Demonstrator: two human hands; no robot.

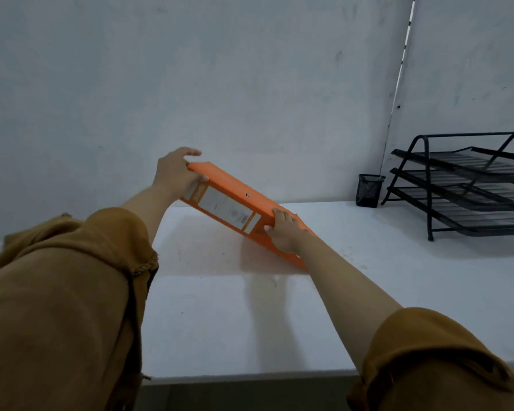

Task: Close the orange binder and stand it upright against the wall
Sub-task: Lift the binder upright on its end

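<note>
The closed orange binder is tilting over the white desk — its lower end touching down. The left hand is clasping its raised end; the right hand is gripping the spine near the low end

A black three-tier wire tray rack is standing at the far right of the white table. Just left of it, a small black mesh pen cup is sitting near the wall, apparently empty.
</note>
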